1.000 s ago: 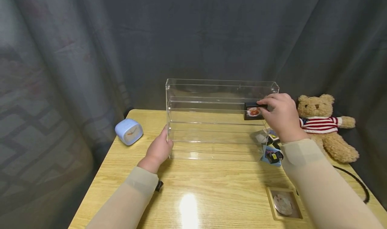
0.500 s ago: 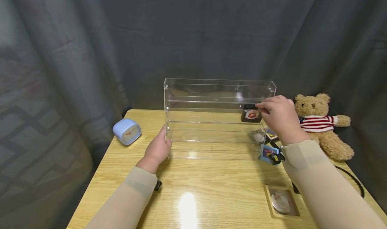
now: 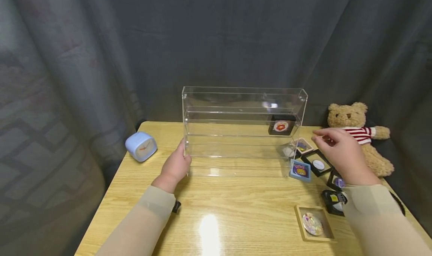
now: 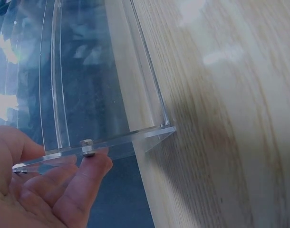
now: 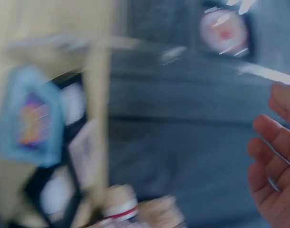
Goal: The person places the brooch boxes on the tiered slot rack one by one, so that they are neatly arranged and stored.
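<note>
A clear acrylic display rack with several tiers stands upright on the table. My left hand grips its left side panel, thumb on one face and fingers on the other, as the left wrist view shows. Toward the rack's right end, a small black frame with a red and white round badge leans on an upper tier. My right hand is apart from the rack, fingers loosely bent and holding nothing. It hovers above several small badge frames, including a blue one and a black one.
A brown teddy bear in a striped sweater sits behind the right hand. At the front right lies a wooden badge frame, near a black frame. A blue alarm clock stands at left. Dark curtains hang behind.
My right hand has let go of the black frame on the rack and moved right and down, uncovering the frames on the table. My left hand keeps its grip on the rack.
</note>
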The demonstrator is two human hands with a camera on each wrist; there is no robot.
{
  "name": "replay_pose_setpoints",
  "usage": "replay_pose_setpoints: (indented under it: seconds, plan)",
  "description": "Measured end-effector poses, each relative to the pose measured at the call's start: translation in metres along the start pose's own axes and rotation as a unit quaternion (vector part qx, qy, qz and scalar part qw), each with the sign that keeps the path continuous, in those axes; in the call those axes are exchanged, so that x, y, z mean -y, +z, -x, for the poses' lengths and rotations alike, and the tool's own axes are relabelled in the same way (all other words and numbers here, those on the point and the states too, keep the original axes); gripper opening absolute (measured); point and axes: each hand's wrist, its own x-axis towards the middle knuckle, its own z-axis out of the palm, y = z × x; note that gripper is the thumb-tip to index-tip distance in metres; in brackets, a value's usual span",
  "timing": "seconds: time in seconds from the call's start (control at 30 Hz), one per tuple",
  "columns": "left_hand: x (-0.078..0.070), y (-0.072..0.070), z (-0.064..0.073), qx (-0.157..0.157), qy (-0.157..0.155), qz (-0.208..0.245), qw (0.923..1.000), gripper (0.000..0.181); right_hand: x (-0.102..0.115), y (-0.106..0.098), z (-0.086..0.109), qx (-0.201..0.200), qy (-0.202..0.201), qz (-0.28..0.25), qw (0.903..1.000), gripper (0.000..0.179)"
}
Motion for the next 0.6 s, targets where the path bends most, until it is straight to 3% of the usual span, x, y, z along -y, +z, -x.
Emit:
replay_pose_setpoints:
  seconds: [0.13,0.3,0.47,0.6]
  plan:
    - [0.000,-0.001,0.000,-0.002,-0.001,-0.001,1.0000,0.069,-0.034,0.027,0.015,0.065,0.008,0.031,0.9973,0.048]
    - [0.000,0.000,0.000,-0.002,-0.001,0.006,1.0000,0.070,-0.063,0.059,0.028,0.151,0.031,0.048,0.9868,0.066]
    - [0.000,0.001,-0.001,-0.001,0.000,0.006,1.0000,0.071,-0.078,0.076,0.030,0.206,0.042,0.049,0.9764,0.091]
    - [0.000,0.002,-0.002,0.002,-0.009,0.005,0.9999,0.071,-0.083,0.082,0.026,0.227,0.046,0.062,0.9708,0.102]
